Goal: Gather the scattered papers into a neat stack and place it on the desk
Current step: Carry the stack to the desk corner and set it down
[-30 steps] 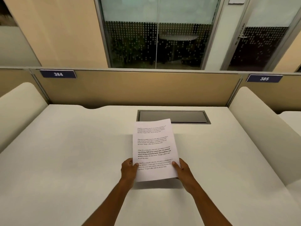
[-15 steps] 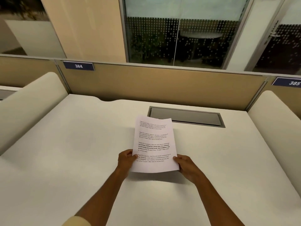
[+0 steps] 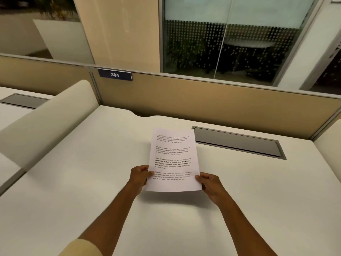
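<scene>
Two hands grip the stack of papers (image 3: 173, 159) at its near corners, left hand (image 3: 139, 177) and right hand (image 3: 210, 183), holding it tilted just above the white worktop (image 3: 73, 182), beside a closed grey cable hatch (image 3: 238, 142).

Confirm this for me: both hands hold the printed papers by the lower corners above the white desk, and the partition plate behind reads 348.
One detail is off. The head view shows the plate reading 384, not 348. The rest holds: the left hand and right hand hold the papers by the lower corners above the white desk.
</scene>
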Demonstrator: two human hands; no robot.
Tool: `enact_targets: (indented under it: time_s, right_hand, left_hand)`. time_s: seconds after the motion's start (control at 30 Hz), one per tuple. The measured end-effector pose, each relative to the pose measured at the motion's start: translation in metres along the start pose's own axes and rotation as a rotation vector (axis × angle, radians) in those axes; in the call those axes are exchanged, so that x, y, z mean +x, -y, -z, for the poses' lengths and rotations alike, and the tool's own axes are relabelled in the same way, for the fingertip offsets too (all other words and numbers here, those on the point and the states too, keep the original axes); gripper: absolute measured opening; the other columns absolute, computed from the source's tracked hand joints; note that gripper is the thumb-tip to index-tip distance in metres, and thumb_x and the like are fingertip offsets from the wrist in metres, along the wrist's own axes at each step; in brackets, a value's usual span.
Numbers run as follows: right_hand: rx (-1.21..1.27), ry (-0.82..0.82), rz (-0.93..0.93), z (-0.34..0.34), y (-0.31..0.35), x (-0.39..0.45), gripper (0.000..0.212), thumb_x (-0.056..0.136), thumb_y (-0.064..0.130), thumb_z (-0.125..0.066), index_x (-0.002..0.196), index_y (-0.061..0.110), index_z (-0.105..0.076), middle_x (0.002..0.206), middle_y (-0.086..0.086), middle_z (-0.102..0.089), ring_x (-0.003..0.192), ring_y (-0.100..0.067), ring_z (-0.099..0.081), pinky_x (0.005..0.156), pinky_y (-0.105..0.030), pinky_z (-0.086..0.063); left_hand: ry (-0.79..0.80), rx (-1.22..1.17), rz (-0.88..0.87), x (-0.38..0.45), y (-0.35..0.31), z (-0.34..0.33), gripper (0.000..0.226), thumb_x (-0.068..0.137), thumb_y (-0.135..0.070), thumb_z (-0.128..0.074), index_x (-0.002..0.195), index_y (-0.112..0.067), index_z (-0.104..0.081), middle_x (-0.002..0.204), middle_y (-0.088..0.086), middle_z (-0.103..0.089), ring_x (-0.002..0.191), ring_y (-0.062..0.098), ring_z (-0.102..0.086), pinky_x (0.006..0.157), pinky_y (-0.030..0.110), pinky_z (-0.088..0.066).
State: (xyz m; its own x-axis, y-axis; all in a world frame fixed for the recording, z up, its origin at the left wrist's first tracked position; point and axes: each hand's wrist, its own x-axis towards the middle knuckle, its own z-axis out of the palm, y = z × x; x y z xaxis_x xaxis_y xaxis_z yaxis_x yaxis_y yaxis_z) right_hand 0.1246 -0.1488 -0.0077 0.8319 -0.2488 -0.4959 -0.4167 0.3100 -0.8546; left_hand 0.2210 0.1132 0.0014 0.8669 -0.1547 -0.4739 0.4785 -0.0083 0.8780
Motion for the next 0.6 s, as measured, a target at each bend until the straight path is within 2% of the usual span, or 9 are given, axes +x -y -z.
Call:
enact_targets:
  time_s: [0.07, 0.17, 0.27, 0.37, 0.5, 0.6]
  right_hand:
    - [0.000, -0.019, -0.002, -0.025, 0.000, 0.009, 0.026, 0.090, 0.003, -0.063, 0.115, -0.001, -0.067, 0.112, -0.012, -0.072, 0.103, -0.029, -0.069, 0.085, -0.035, -0.056]
    - [0.006, -0.049, -0.011, -0.073, 0.000, 0.026, 0.025, 0.090, 0.003, -0.063, 0.115, 0.000, -0.067, 0.111, -0.012, -0.072, 0.103, -0.029, -0.069, 0.089, -0.038, -0.055]
    - [0.017, -0.068, -0.020, -0.125, -0.002, 0.042, 0.023, 0.090, 0.002, -0.062, 0.112, 0.001, -0.068, 0.108, -0.011, -0.073, 0.099, -0.026, -0.070, 0.085, -0.033, -0.056]
    - [0.034, -0.073, -0.028, -0.179, -0.004, 0.062, 0.018, 0.090, 0.002, -0.062, 0.106, 0.005, -0.070, 0.104, -0.009, -0.074, 0.098, -0.026, -0.070, 0.087, -0.034, -0.055]
    - [0.013, -0.097, -0.035, -0.247, -0.008, 0.086, 0.015, 0.089, 0.002, -0.063, 0.101, 0.007, -0.071, 0.100, -0.008, -0.074, 0.095, -0.025, -0.069, 0.085, -0.033, -0.056]
    - [-0.015, -0.119, -0.050, -0.291, -0.010, 0.105, 0.017, 0.089, 0.002, -0.063, 0.104, 0.002, -0.071, 0.105, -0.012, -0.073, 0.098, -0.029, -0.069, 0.093, -0.038, -0.054]
  left_hand:
    - [0.004, 0.019, -0.008, 0.012, -0.009, 0.021, 0.020, 0.081, 0.010, -0.065, 0.090, -0.007, -0.071, 0.101, 0.016, -0.073, 0.087, 0.032, -0.070, 0.091, 0.050, -0.055]
    - [0.006, 0.048, -0.004, 0.035, -0.027, 0.062, 0.020, 0.082, 0.009, -0.064, 0.088, -0.008, -0.071, 0.101, 0.014, -0.073, 0.087, 0.032, -0.070, 0.091, 0.049, -0.055]
    - [0.009, 0.060, 0.002, 0.060, -0.044, 0.106, 0.019, 0.081, 0.010, -0.064, 0.091, -0.006, -0.070, 0.101, 0.016, -0.073, 0.084, 0.030, -0.070, 0.080, 0.040, -0.059]
    - [0.007, 0.090, 0.006, 0.088, -0.061, 0.154, 0.020, 0.081, 0.010, -0.065, 0.097, -0.001, -0.070, 0.101, 0.016, -0.072, 0.085, 0.031, -0.070, 0.071, 0.033, -0.058]
    - [-0.023, 0.168, 0.022, 0.122, -0.082, 0.212, 0.017, 0.081, 0.007, -0.065, 0.095, -0.002, -0.071, 0.102, 0.017, -0.073, 0.093, 0.037, -0.069, 0.086, 0.046, -0.057]
    - [-0.058, 0.231, 0.024, 0.149, -0.092, 0.249, 0.015, 0.078, 0.006, -0.068, 0.088, -0.004, -0.072, 0.100, 0.019, -0.073, 0.092, 0.038, -0.069, 0.086, 0.046, -0.053]
